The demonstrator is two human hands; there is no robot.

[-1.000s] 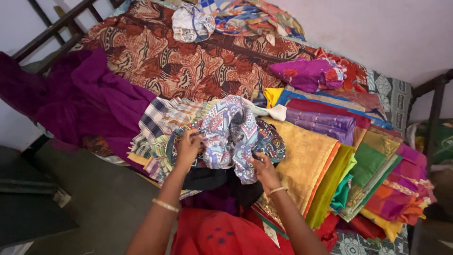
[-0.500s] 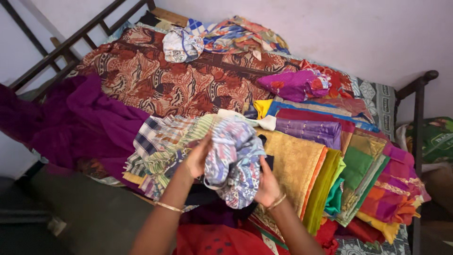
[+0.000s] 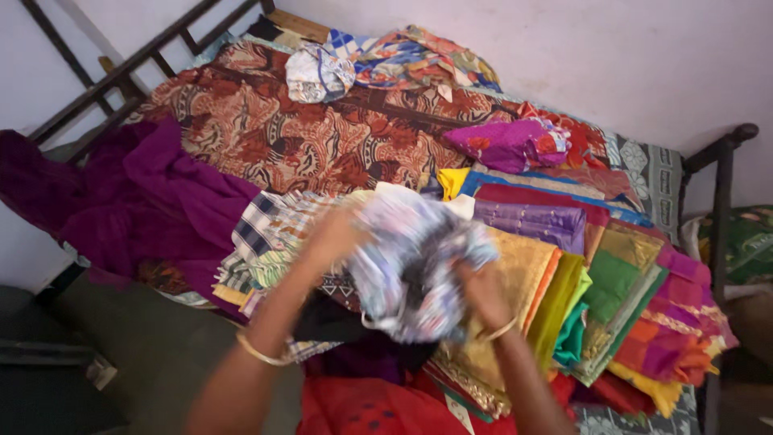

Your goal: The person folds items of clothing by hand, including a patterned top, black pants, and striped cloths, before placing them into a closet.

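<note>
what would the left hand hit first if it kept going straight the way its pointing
The left hand points up the bed while gripping the pale printed cloth. Straight on, it would probably first meet the checked folded cloth close ahead, then the brown patterned bedspread. Motion blur leaves depth uncertain.

Single view only, from camera on person's head. Looks steeply down and forward across bed (image 3: 338,145) toward pale wall (image 3: 612,56). Close in: forearms enter from bottom edge, left hand (image 3: 334,234) and right hand (image 3: 483,294) near frame centre. Bed runs diagonally; metal rail (image 3: 121,80) upper left, floor lower left. No second view, so no overlap.
</note>
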